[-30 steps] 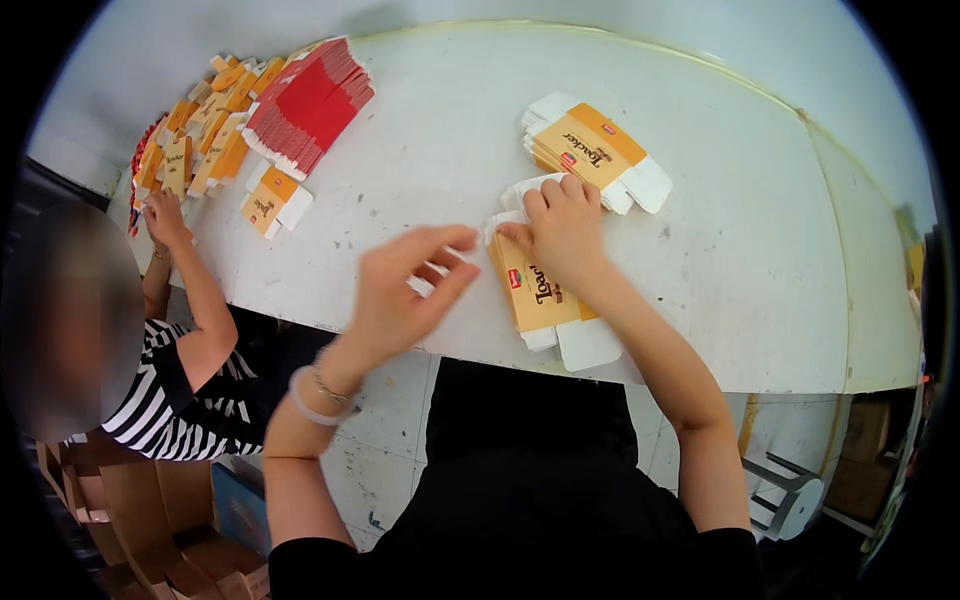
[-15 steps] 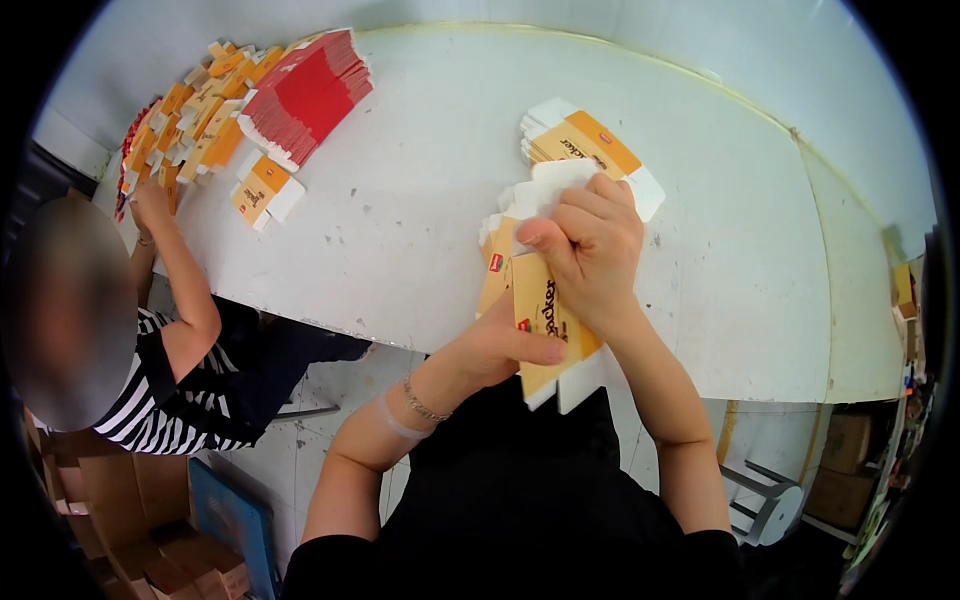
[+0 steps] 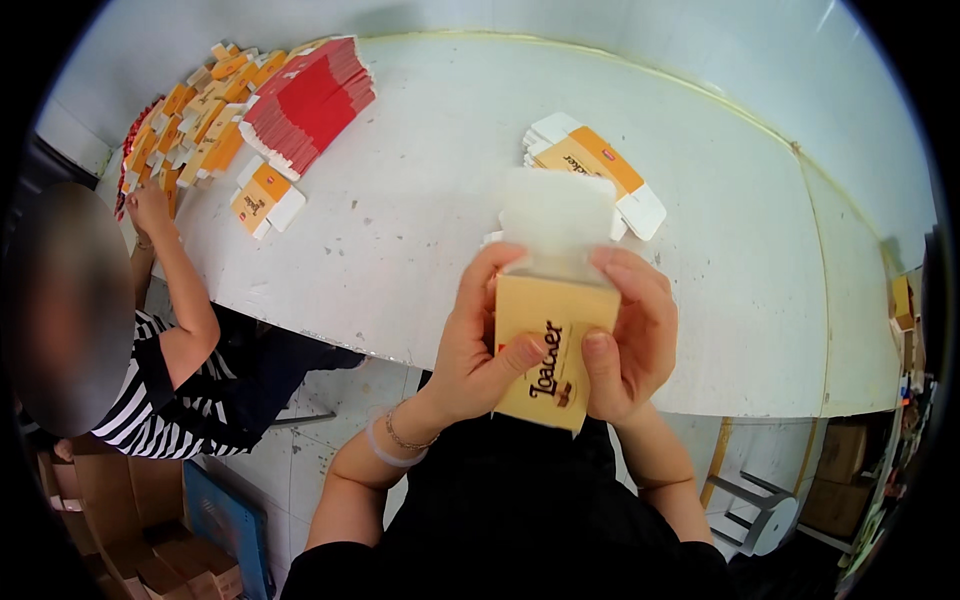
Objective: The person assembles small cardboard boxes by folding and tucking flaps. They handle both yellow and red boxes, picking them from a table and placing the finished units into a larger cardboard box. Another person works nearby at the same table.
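Carton (image 3: 558, 300) gripped in both my hands over the near edge of the table (image 3: 430, 200)
My left hand (image 3: 480, 345) and right hand (image 3: 642, 335) clasp opposite sides, thumbs on the printed panel (image 3: 557, 318); even, light pressure should keep the walls square without creasing. Long axis runs away from me, the white flap (image 3: 560, 205) pointing toward the table's far side

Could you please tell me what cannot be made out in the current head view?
In the head view:
Held carton: its back faces away from the camera.
Left hand and right hand: some fingertips are hidden behind the carton.
Raised white flap: blurred, edges unclear.
Far pile of flat cartons: partly covered by that flap.
Co-worker's hand: too small to tell what it holds.
Cardboard box: cut off by the dark rim.
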The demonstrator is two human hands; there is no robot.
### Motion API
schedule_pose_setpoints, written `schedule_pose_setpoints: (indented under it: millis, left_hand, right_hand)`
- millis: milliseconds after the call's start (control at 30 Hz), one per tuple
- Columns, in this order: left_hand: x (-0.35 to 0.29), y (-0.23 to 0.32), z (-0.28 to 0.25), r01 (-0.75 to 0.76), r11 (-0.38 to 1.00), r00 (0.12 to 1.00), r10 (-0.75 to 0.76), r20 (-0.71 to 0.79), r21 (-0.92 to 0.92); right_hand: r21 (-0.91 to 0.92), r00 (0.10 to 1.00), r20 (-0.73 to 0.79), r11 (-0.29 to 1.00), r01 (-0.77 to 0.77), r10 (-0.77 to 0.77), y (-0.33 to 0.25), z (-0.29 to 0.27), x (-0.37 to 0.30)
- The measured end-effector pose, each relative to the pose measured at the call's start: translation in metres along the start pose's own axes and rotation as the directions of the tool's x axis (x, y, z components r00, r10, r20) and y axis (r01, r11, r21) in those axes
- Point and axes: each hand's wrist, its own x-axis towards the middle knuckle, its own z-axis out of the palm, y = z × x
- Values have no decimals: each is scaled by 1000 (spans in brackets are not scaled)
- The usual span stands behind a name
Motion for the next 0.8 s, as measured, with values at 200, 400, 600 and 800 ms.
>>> schedule_pose_setpoints:
  millis: [200, 400, 600, 800]
  left_hand:
    - [-9, 7, -20, 86, 993, 973, -100, 207, 77]
    - [3, 32, -38, -90, 889, 960, -42, 275, 449]
    - [4, 36, -35, -60, 858, 987, -24, 157, 510]
    - [-9, 26, -33, 41, 949, 996, -64, 64, 312]
  right_hand:
    - [-101, 996, 73, 993, 60, -53, -9, -10, -3]
    - [622, 672, 261, 411, -666, 693, -17, -18, 31]
    - [30, 805, 401, 872, -489, 437, -28, -14, 19]
    - [-14, 793, 408, 872, -489, 452, -25, -18, 23]
